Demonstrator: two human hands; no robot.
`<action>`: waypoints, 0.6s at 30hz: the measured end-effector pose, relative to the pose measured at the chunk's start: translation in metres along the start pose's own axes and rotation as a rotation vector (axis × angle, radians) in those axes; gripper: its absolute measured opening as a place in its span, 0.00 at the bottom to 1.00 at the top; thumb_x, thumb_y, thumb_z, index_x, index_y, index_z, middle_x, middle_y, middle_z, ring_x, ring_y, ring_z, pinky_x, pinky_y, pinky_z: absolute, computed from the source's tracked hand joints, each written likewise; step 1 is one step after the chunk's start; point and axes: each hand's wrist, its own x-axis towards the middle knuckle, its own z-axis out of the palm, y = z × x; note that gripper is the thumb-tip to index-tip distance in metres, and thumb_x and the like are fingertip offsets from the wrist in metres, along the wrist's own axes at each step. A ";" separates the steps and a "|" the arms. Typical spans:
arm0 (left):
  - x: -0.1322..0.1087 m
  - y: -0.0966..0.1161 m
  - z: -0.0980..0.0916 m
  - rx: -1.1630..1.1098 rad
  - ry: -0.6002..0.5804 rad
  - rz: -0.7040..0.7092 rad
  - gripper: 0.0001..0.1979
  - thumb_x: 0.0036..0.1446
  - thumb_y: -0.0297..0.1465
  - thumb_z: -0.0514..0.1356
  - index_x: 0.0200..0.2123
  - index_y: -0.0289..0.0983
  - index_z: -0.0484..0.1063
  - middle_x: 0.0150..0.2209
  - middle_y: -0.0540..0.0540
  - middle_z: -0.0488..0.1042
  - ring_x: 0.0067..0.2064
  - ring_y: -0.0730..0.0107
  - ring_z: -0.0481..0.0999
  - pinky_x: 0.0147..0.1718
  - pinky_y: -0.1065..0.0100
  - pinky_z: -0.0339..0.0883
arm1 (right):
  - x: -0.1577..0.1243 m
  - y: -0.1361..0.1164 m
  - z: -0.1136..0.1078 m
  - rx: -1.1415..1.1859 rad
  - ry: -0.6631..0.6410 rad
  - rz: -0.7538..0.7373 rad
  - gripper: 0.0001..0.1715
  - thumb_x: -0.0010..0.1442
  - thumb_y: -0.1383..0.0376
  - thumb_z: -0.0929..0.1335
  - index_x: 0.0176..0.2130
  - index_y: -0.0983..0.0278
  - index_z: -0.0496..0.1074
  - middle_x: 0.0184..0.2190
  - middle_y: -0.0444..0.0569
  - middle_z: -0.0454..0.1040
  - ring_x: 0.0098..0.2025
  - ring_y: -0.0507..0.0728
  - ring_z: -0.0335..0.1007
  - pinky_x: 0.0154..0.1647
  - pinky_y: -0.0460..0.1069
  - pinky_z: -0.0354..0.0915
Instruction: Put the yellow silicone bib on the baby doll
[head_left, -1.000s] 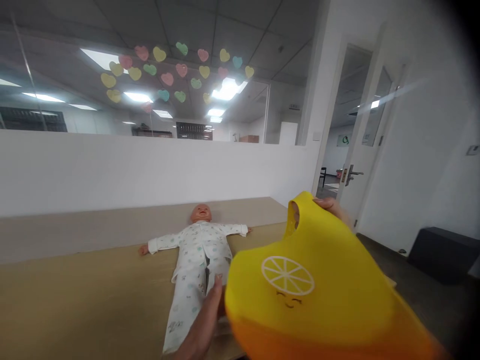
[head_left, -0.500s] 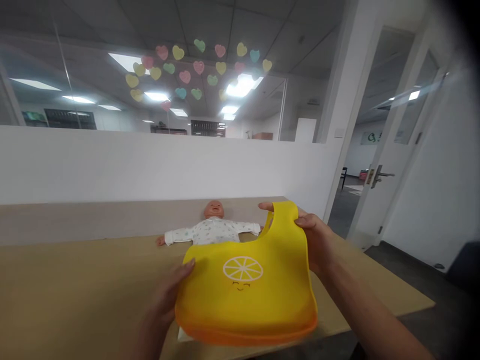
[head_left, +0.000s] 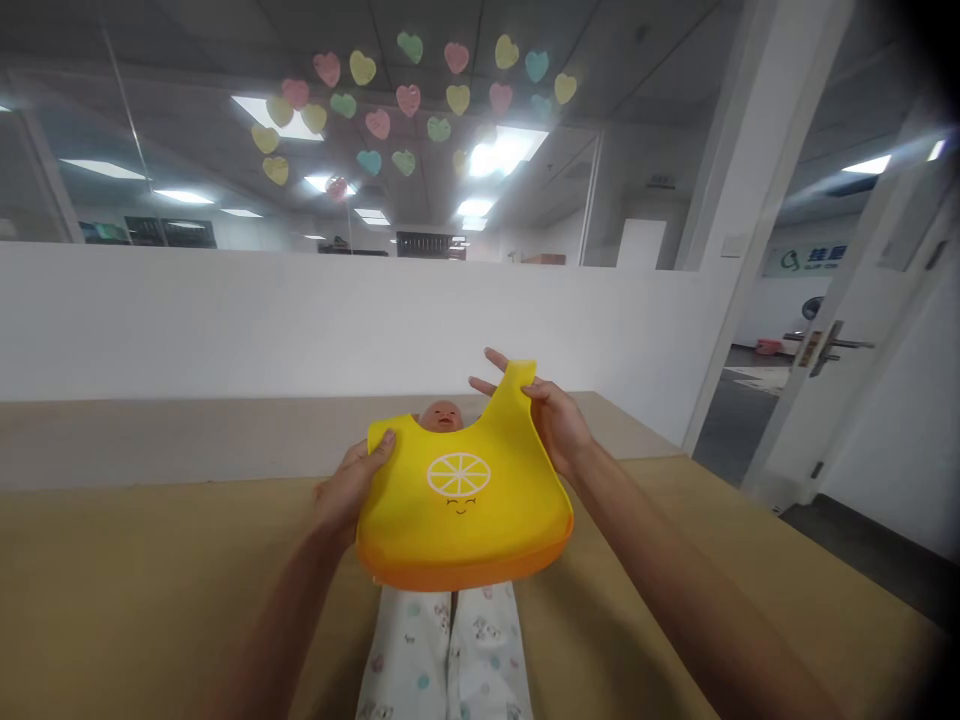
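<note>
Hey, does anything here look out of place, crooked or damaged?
Nothing looks damaged or spilled. The left hand and right hand hold a yellow bib level above a doll lying on its back on the table.

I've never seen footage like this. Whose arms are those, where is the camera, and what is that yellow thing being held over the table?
No machine is at work: these are a person's two bare arms, filmed by a camera worn on their head, looking forward and down. That is why both arms reach in from the bottom edge.

The left hand grips the left upper corner of a yellow bib printed with a smiling lemon slice. The right hand holds its right neck strap, some fingers spread. The bib has an orange pocket along its bottom edge.

Behind it, a baby doll lies on its back on a wooden table. The bib hides its chest; only the head and the patterned pyjama legs show. Paper hearts decorate the glass above the white partition.
</note>
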 end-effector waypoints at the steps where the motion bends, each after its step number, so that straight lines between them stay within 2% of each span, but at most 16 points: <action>1: 0.011 -0.003 -0.002 -0.019 -0.035 0.000 0.27 0.52 0.44 0.62 0.53 0.38 0.68 0.40 0.42 0.78 0.38 0.58 0.78 0.35 0.63 0.72 | 0.012 0.005 -0.008 0.010 0.007 0.010 0.39 0.54 0.62 0.63 0.64 0.55 0.54 0.53 0.51 0.68 0.46 0.58 0.69 0.50 0.55 0.63; 5: 0.061 -0.019 -0.010 -0.015 -0.060 0.004 0.28 0.51 0.44 0.64 0.52 0.36 0.67 0.41 0.40 0.77 0.36 0.61 0.78 0.34 0.64 0.71 | 0.057 0.033 -0.044 0.035 0.079 0.047 0.38 0.53 0.62 0.63 0.63 0.53 0.55 0.52 0.50 0.68 0.41 0.56 0.70 0.48 0.55 0.65; 9: 0.104 -0.037 -0.017 0.037 -0.061 -0.012 0.28 0.50 0.44 0.63 0.49 0.32 0.67 0.42 0.37 0.76 0.36 0.60 0.77 0.34 0.64 0.70 | 0.093 0.064 -0.078 0.070 0.204 0.104 0.38 0.51 0.63 0.64 0.61 0.55 0.57 0.45 0.49 0.71 0.38 0.55 0.70 0.42 0.51 0.67; 13: 0.131 -0.047 -0.021 0.108 -0.086 -0.030 0.25 0.49 0.44 0.63 0.45 0.31 0.68 0.38 0.39 0.77 0.33 0.62 0.76 0.31 0.66 0.68 | 0.112 0.088 -0.105 0.052 0.279 0.166 0.36 0.52 0.63 0.65 0.60 0.56 0.58 0.38 0.46 0.72 0.38 0.55 0.70 0.39 0.49 0.66; 18: 0.159 -0.061 -0.029 0.188 -0.029 -0.056 0.16 0.48 0.39 0.63 0.35 0.34 0.70 0.28 0.46 0.76 0.27 0.66 0.73 0.26 0.69 0.65 | 0.131 0.123 -0.137 0.079 0.286 0.161 0.33 0.50 0.66 0.65 0.56 0.58 0.60 0.30 0.42 0.70 0.32 0.53 0.68 0.34 0.46 0.64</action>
